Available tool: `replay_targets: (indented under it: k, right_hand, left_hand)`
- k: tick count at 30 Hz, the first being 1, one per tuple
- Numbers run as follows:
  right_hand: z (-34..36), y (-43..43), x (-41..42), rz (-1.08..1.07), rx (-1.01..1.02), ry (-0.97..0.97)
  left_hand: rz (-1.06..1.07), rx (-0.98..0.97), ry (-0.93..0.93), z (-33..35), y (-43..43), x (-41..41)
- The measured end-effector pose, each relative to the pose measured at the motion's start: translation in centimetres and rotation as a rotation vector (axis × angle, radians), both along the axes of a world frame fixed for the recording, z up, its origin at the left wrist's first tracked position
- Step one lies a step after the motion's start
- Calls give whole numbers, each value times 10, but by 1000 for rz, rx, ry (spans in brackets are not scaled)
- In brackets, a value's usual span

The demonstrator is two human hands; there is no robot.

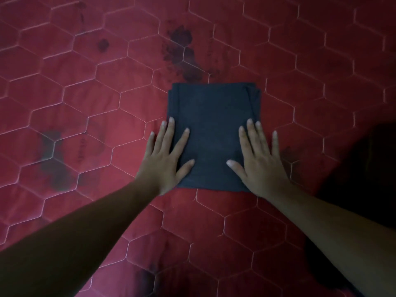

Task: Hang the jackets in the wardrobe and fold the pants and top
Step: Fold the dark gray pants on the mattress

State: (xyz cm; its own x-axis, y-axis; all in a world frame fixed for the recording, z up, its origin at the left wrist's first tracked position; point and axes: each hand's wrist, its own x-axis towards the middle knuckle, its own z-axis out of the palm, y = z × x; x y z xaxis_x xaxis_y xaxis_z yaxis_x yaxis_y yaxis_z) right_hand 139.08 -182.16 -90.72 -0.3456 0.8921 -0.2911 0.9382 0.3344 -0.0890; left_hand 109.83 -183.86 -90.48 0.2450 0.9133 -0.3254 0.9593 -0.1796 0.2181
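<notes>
Pressing: both my hands lie flat, palms down, on a folded garment (214, 125), one at each side of its near half
Left hand (166, 159): open, fingers straight and spread; my thumb and first finger rest on the cloth, and my two outer fingers reach past its left edge onto the cover (85, 103)
Right hand (257, 166): open too, flat, fingers straight; my thumb and three fingers lie on the cloth close to its right edge, and the little finger lies on the cover just beside it
Grip: neither hand curls round anything; my thumbs point toward each other with bare cloth between them
Garment: dark blue-grey, folded into a neat near-square, with stacked layers showing at the far right corner; I cannot tell whether it is the pants or the top
Where it lies: flat on the cover, straight ahead of me, in the middle of my view
Cover: red, quilted, stitched in pale hexagons
Stains (182, 37): dark blotches on the cover, the largest just beyond the garment's far edge, others off to my left
Arms: bare, both stretched forward from the bottom corners of the view
Dark shape (364, 168): something black at the right, beside my right forearm; too dim for me to tell what it is
</notes>
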Motion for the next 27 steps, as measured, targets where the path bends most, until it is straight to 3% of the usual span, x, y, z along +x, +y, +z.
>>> replay_targets:
  k: [3, 6, 9, 12, 16, 18, 22, 27]
  right_hand:
    - [-4, -25, 8, -26, -43, -17]
    - [-1, -15, 7, -112, -63, 23]
    - [14, 23, -9, -39, 46, 104]
    - [20, 82, -28, 65, 114, 74]
    - [9, 123, -37, -58, -116, 55]
    - [10, 115, -34, -90, -147, 94]
    - [33, 73, -27, 34, -52, 76]
    - [58, 39, -26, 115, -274, 63]
  left_hand:
    - [-34, -67, 89, -2, -19, -13]
    - [7, -72, 17, 2, -9, -16]
    - [15, 94, -86, 12, 30, -10]
    - [-81, 216, -27, 17, 93, 8]
    - [-121, -67, 116, 8, 140, 27]
    - [-121, -91, 138, 10, 136, 30]
    - [-166, -22, 49, 27, 99, 25]
    - [-141, -292, -27, 44, 65, 20]
